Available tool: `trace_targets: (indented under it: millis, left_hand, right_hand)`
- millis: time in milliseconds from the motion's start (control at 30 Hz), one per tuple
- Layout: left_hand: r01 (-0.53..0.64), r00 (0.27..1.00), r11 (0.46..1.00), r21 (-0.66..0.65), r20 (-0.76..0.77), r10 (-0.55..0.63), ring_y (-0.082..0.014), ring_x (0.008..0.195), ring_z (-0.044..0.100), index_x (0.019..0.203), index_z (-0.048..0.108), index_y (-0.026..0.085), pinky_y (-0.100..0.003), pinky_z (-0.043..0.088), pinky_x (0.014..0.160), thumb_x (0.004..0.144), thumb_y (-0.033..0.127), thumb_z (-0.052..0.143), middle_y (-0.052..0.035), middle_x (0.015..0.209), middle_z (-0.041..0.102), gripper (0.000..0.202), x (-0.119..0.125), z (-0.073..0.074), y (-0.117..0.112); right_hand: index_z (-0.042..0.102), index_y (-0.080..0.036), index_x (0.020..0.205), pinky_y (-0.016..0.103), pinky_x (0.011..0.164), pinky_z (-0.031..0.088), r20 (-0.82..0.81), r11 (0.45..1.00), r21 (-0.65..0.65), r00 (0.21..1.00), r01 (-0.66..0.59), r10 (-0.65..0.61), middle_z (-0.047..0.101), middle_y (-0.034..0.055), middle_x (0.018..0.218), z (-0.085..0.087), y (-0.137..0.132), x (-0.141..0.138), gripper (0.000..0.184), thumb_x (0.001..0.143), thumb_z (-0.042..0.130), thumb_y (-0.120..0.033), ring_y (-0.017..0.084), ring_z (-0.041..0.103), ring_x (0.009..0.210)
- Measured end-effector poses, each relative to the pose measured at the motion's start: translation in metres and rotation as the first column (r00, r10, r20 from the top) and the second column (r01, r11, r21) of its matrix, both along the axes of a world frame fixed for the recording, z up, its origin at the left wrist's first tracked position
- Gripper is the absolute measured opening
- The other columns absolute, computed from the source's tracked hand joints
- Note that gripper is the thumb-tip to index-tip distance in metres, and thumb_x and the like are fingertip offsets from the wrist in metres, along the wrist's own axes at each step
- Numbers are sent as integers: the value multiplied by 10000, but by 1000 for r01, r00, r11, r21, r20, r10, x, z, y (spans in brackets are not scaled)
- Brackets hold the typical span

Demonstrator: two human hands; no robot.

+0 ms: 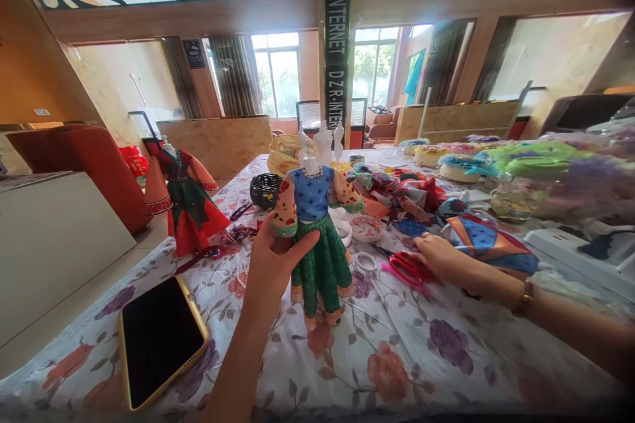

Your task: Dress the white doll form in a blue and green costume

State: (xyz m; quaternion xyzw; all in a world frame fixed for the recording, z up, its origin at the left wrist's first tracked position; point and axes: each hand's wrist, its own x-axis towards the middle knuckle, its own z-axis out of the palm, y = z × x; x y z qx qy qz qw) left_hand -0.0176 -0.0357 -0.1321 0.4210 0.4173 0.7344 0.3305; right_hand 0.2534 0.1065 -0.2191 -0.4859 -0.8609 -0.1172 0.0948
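My left hand (282, 254) is closed around the side of a small white dress-form doll (311, 175). The doll stands upright in a blue patterned top, printed sleeves, a bead necklace and a green skirt (322, 264) with orange trim. To the right, my right hand (439, 256) reaches low over the table, its fingers apart and bent down. Its fingertips are beside the red handles of a pair of scissors (407, 269); whether they touch is unclear. A scrap of blue cloth (411, 228) lies just beyond those fingers.
A second doll in red and green (181, 192) stands at left, behind a phone (163, 340). A black basket (265, 190), white tape rolls (366, 262), a fabric heap (401, 192) and a lidded jar (528, 192) stand farther back. A white machine (585, 248) is at right.
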Motion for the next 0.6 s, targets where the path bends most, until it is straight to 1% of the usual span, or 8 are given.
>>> trace_targets:
  millis: [67,167,267,400,500,567,600]
  left_hand:
    - [-6,1000,1000,12,7,6,-170,848,675,954,640,191,-282,526,782,560,228,825,-18,914,725,436,0,-1,1]
    - [-43,999,998,47,4,43,-155,825,674,954,630,192,-258,520,758,579,229,814,-4,876,720,419,0,-2,2]
    - [-91,996,993,71,-6,92,-150,807,676,987,617,204,-256,519,754,590,235,806,5,874,718,440,0,-1,2]
    - [-98,995,994,52,-27,99,-162,784,681,991,613,204,-278,526,754,598,242,798,0,878,716,435,0,1,3]
    - [-100,994,993,64,-31,102,-166,816,676,988,612,203,-280,525,766,601,241,797,-4,905,713,431,1,3,5]
    - [-90,995,993,72,-31,93,-158,825,668,991,611,202,-268,524,764,601,236,799,-1,911,706,434,2,4,6]
    - [-89,995,994,71,-34,91,-153,824,662,992,611,201,-262,523,759,603,235,800,1,910,701,434,3,4,6]
  right_hand:
    - [599,-158,742,325,724,439,24,1000,-21,1000,8,-7,667,151,844,-9,5,-1,158,848,507,-232,254,625,805]
    - [607,-131,853,346,764,432,28,997,-69,999,18,-16,652,185,936,-12,13,-8,160,868,490,-239,286,613,888]
    - [605,-112,878,335,752,430,18,991,-129,1000,26,-23,660,188,898,-8,18,-13,151,869,468,-176,281,623,878]
    - [596,-111,920,301,686,424,-18,978,-205,999,23,-27,680,150,859,0,20,-14,134,854,485,-149,244,639,816]
    - [616,-146,875,276,656,412,-51,970,-240,998,25,-39,690,121,873,5,19,-13,98,807,547,-138,225,644,814]
    - [632,-163,784,265,636,402,-75,968,-252,996,25,-46,690,104,827,10,17,-12,73,782,565,-134,216,642,793]
    - [632,-167,733,262,623,395,-89,967,-254,995,22,-47,686,96,788,12,17,-12,94,780,559,-132,209,639,767]
